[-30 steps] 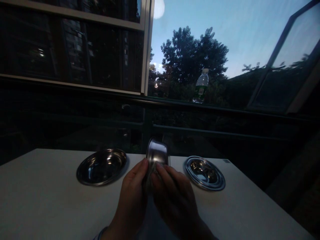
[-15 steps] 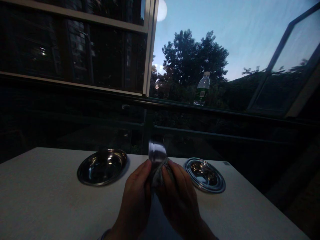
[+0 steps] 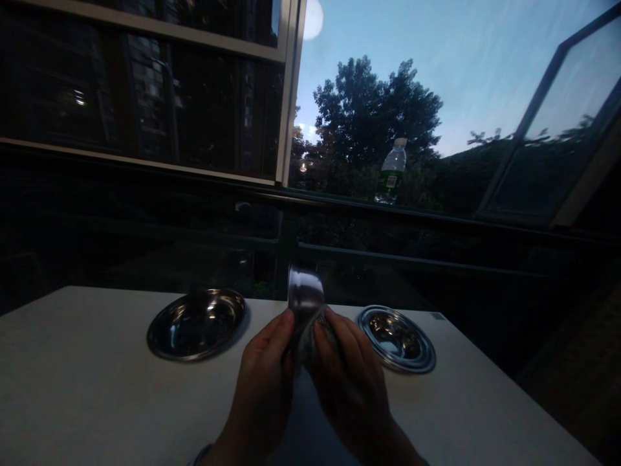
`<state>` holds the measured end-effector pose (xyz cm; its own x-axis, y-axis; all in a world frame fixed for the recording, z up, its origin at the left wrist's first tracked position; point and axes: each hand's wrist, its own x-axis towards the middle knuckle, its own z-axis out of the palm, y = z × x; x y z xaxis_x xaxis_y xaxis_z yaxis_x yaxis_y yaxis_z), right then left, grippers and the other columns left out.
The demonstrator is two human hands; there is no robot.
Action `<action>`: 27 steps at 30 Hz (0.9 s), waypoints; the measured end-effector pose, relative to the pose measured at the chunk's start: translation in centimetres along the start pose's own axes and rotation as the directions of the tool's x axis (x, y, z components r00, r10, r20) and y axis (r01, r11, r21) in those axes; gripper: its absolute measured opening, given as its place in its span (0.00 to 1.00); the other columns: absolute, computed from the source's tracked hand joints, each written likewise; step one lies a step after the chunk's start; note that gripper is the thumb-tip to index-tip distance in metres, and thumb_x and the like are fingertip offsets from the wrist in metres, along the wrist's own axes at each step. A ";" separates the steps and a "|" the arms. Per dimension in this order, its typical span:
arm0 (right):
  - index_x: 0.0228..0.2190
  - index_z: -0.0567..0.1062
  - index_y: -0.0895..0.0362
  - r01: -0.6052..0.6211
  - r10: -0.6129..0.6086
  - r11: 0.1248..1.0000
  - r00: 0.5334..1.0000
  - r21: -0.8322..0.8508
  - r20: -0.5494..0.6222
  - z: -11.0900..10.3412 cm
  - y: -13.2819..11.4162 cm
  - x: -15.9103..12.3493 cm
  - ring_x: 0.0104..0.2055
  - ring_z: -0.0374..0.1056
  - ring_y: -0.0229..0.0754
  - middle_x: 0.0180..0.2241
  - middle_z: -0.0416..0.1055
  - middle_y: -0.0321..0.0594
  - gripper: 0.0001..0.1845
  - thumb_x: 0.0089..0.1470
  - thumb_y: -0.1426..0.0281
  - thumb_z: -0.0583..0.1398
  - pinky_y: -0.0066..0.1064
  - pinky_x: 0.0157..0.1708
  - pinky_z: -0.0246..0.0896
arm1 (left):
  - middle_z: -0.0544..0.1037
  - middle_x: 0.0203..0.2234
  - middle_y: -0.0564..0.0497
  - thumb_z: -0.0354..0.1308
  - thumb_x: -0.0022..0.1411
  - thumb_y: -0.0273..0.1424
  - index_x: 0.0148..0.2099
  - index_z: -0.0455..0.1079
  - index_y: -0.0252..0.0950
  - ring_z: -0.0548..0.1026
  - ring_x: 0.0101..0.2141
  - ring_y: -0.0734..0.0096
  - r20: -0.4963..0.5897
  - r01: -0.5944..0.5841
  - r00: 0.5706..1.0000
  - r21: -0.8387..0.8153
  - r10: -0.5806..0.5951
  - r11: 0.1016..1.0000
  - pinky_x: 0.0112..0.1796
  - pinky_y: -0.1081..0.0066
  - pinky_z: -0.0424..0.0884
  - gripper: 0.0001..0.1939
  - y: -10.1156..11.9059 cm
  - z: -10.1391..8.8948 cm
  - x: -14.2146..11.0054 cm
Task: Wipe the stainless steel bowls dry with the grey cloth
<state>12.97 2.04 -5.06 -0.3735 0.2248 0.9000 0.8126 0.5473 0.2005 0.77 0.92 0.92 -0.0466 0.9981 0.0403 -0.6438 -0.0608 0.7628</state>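
Observation:
A small shiny metal bowl [image 3: 305,289] is held on its side above the table, between my two hands. My left hand [image 3: 264,369] grips its left edge, thumb along the rim. Closed round a crumpled greyish cloth [image 3: 309,346], my right hand [image 3: 347,372] presses it against the lower right of the bowl's outside. The fingers behind the bowl and the lower part of the bowl are hidden.
On the white table [image 3: 97,388] a wide metal bowl [image 3: 196,327] lies to the left. Metal dishes, apparently stacked [image 3: 398,340], lie to the right. Beyond the table, a bottle with a green label [image 3: 391,173] stands at the window [image 3: 286,97].
Very little differs. Both hands keep their hold on the bowl and the cloth, with only a slight shift of the cloth and the view.

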 end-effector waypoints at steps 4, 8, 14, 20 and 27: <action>0.48 0.67 0.65 0.023 -0.023 1.000 1.000 -0.003 0.014 -0.1 0.2 -0.2 0.54 0.58 0.51 0.51 0.64 0.54 0.18 0.55 0.79 0.53 0.44 0.48 0.62 | 0.76 0.21 0.51 0.60 0.49 0.33 0.22 0.74 0.38 0.69 0.21 0.71 -0.001 -0.022 1.000 0.030 0.023 0.999 0.24 0.73 0.68 0.07 0.1 -0.1 0.2; 0.47 0.69 0.63 0.111 -0.111 0.994 0.994 0.007 0.023 0.5 0.2 -0.9 0.54 0.58 0.49 0.51 0.65 0.49 0.17 0.55 0.78 0.53 0.41 0.48 0.62 | 0.78 0.23 0.52 0.59 0.47 0.26 0.23 0.75 0.40 0.72 0.26 0.70 -0.067 -0.181 0.978 0.206 0.198 0.962 0.29 0.74 0.69 0.05 0.5 -0.8 0.5; 0.47 0.69 0.63 0.076 -0.078 0.997 0.996 0.025 0.047 -0.3 1.1 0.1 0.53 0.59 0.50 0.51 0.65 0.50 0.17 0.55 0.77 0.53 0.42 0.46 0.62 | 0.77 0.22 0.51 0.52 0.55 0.31 0.25 0.73 0.38 0.71 0.23 0.71 0.042 -0.035 0.999 0.124 0.030 0.992 0.28 0.72 0.69 0.10 -0.3 -0.6 0.2; 0.47 0.70 0.62 0.137 -0.138 0.990 0.989 0.038 0.043 -0.3 1.0 -0.1 0.54 0.58 0.50 0.50 0.67 0.48 0.17 0.55 0.76 0.53 0.42 0.46 0.60 | 0.74 0.18 0.52 0.54 0.53 0.30 0.22 0.72 0.37 0.68 0.20 0.73 -0.026 -0.039 0.999 0.131 0.042 0.991 0.24 0.73 0.67 0.10 0.4 0.1 0.0; 0.46 0.70 0.59 0.149 -0.152 0.988 0.986 0.049 0.064 -0.3 0.8 -0.1 0.54 0.58 0.46 0.50 0.68 0.42 0.16 0.56 0.76 0.53 0.41 0.50 0.56 | 0.69 0.16 0.55 0.60 0.49 0.36 0.23 0.70 0.36 0.65 0.18 0.76 0.009 -0.016 1.000 0.085 0.015 0.996 0.21 0.75 0.63 0.09 -0.4 -0.6 0.4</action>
<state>13.74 2.23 -4.86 -0.5205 0.1897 0.8326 0.7249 0.6135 0.3134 0.55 1.31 0.18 -0.0497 0.9971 0.0578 -0.5756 -0.0759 0.8142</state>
